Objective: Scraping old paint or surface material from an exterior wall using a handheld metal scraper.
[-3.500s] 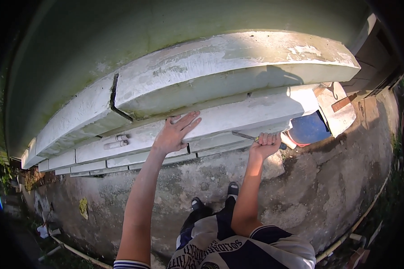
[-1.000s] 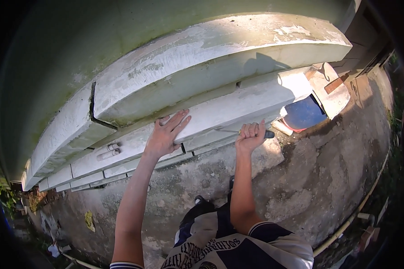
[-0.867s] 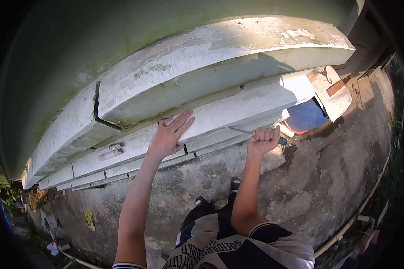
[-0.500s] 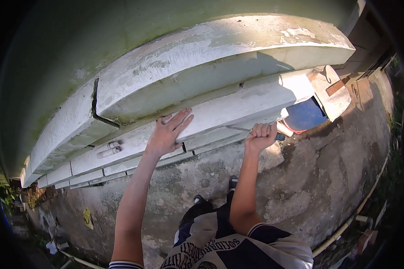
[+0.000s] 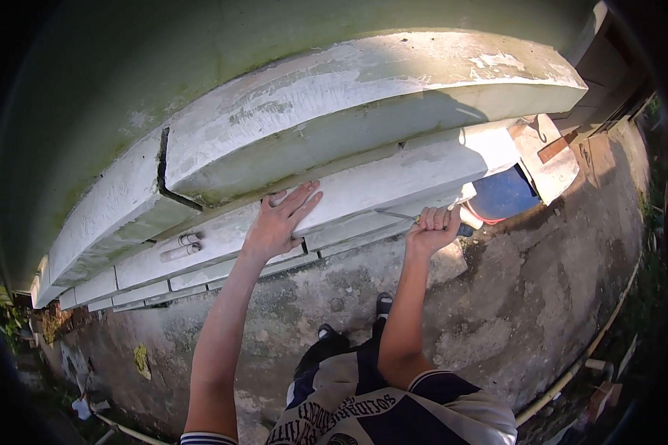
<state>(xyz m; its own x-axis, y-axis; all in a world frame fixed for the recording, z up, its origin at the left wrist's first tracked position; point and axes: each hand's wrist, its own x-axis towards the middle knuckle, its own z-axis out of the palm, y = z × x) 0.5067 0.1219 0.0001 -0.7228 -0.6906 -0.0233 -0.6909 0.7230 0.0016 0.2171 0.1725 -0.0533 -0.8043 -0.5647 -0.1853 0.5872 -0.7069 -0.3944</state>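
My left hand (image 5: 278, 222) lies on the pale block ledge (image 5: 393, 174), fingers spread and nothing held. To its right, my right hand (image 5: 434, 230) is closed around the dark handle of what looks like a screwdriver (image 5: 395, 215). Its thin metal shaft points left, toward the side of the blocks just below the ledge; whether the tip touches them I cannot make out. Left of my left hand, two small whitish cylinders (image 5: 179, 253) rest on the ledge.
Above the ledge a thicker block course (image 5: 289, 126) juts from the green wall (image 5: 200, 44), with a dark open joint (image 5: 163, 167). A blue container (image 5: 505, 194) stands at the right beside a pale board (image 5: 553, 159). Rough concrete ground (image 5: 497, 297) lies below; a long pipe (image 5: 571, 371) runs along the right.
The view has shifted very slightly. My left hand stays flat on the ledge, and my right hand keeps its grip on the screwdriver in almost the same place.
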